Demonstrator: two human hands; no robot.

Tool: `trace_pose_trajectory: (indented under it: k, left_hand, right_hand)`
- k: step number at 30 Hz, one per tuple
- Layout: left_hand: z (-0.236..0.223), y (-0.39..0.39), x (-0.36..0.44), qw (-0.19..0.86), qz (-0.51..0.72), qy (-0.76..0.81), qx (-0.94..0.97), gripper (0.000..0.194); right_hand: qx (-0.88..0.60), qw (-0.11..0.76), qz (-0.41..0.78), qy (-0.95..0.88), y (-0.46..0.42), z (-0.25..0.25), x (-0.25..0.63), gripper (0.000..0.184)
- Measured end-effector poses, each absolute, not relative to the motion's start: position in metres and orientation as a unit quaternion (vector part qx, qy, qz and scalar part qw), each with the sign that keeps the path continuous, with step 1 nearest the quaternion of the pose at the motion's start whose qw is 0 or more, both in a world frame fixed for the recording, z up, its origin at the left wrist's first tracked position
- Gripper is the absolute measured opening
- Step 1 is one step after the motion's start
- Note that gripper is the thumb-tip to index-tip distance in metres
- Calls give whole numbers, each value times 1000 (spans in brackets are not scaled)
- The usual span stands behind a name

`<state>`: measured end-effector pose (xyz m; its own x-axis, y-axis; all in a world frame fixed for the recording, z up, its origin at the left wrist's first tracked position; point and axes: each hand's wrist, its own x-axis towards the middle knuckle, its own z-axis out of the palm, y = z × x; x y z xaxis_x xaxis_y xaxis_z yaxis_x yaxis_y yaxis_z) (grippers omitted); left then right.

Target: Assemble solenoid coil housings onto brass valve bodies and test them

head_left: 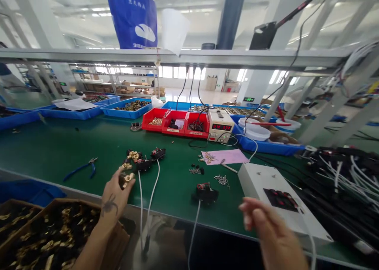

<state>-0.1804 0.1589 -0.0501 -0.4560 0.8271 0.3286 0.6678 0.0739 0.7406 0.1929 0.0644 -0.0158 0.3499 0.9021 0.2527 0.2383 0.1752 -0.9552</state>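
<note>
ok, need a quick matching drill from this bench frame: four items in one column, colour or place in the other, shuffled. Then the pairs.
Items:
1. pliers
2. parts bins
3. paper sheet
4. left hand

Descriptions:
A. red, in a row at the back of the mat
B. holding a brass-fitted part
C. blue handles, lying on the green mat
D. pink, with small screws on it

Pairs: 1-C, 2-A, 3-D, 4-B

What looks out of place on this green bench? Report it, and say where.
Small silver screws lie scattered loose on the green bench mat, beside the pink paper sheet, outside the red plastic bins. The blue-handled pliers lie askew near the front edge. Nothing looks damaged.
</note>
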Motion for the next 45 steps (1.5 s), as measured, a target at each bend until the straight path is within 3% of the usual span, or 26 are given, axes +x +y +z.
trace_pose_trajectory:
  k: [2,5,8,11,14,18,26,30,33,37,45]
  left_hand:
    - [-41,134,-142,124,452,676,569,66]
    - [-22,95,-80,169,445,537,696,45]
    - [-1,67,-41,173,450,315,817,51]
    - [13,54,-32,253,439,272,818,59]
    - [17,50,-35,316,436,277,796,55]
    - [15,48,-33,318,419,249,813,45]
    - [14,40,-34,304,402,241,829,36]
    - [21,101,-31,213,393,365,817,40]
    - [20,186,-18,153,365,454,798,22]
    - [2,279,9,126,261,488,824,18]
    - [-32,313,47,133,184,504,833,27]
  right_hand:
    - [-481,551,458,-506,47,-29,143,47]
    - [-341,558,621,-432,36,-39,99,72]
    - [-263,582,681,-358,30,-36,96,63]
    - [-288,570,686,-348,20,-29,114,58]
    - [-312,543,674,-391,13,-33,129,63]
    - [-325,509,689,-400,13,-41,133,65]
    - [-286,554,706,-337,-2,-17,134,51]
    - [-231,569,710,-344,3,-15,134,47]
    - [-254,589,691,-334,7,-17,133,50]
    - [-279,595,682,-320,7,-22,136,54]
    - [-323,605,672,-279,6,-29,149,58]
